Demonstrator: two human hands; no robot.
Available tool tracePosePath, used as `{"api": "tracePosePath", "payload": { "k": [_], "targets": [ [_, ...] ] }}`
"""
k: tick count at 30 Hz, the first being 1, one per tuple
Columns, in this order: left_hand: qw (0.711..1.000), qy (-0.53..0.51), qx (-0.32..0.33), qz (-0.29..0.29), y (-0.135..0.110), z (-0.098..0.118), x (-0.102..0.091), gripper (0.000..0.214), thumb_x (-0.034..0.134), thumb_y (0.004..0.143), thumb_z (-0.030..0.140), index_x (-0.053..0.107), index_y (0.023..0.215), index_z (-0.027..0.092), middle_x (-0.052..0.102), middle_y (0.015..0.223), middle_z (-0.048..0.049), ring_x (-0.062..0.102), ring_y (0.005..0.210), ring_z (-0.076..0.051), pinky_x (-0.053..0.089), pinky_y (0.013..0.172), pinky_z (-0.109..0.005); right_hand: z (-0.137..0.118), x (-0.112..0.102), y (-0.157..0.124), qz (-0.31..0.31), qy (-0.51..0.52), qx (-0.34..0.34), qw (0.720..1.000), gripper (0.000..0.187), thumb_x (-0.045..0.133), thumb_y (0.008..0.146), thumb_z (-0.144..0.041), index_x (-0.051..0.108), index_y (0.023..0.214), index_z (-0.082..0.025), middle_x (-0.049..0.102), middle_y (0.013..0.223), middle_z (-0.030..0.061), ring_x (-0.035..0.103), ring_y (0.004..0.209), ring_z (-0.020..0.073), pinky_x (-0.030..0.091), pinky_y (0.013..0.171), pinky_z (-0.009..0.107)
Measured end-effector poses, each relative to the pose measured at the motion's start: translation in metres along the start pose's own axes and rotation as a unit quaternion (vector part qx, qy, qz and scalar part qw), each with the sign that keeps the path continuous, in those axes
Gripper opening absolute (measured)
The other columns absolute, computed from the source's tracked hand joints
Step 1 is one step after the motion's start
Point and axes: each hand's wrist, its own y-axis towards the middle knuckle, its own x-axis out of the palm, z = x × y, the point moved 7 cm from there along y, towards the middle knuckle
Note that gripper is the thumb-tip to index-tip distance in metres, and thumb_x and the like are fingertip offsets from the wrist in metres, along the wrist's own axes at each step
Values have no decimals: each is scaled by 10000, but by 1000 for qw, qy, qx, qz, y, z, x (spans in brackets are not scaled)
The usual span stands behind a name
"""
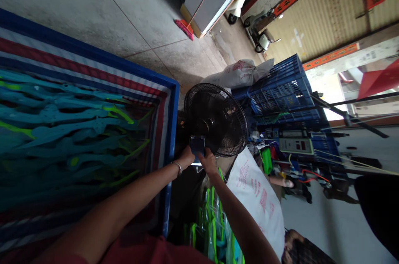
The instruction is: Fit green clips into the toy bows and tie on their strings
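Note:
Both arms stretch forward, and between the hands is a dark-screened smartphone [197, 144]. My left hand [186, 157], with a bangle at the wrist, is closed on one side of the phone. On the other side, my right hand [208, 161] is closed on its lower edge, thumb at the screen. Just past the phone lies the round black cage of a fan [218, 118]. Left of my arms is a large blue-rimmed crate [173, 131] with a striped lining, holding many teal strip-like pieces [71, 122] with bright green ends.
Clear plastic items with green edges [213, 222] sit below my right forearm, beside a white printed sack [257, 197]. Blue plastic crates [280, 89] and another filled sack [238, 73] stand beyond the fan. A broom [184, 29] and parked scooters [262, 39] are farther off.

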Motion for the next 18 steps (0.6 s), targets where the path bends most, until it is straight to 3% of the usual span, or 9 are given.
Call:
{"api": "tracePosePath", "payload": {
  "k": [18],
  "targets": [
    [999, -12, -40, -30, -15, 11, -2, 301, 636, 975, 339, 629, 1210, 150, 666, 1149, -88, 676, 951, -214, 601, 807, -394, 4, -7, -4, -28, 44, -12, 999, 238, 640, 987, -354, 650, 1101, -145, 682, 1027, 44, 675, 858, 161, 596, 771, 336]
  ]
}}
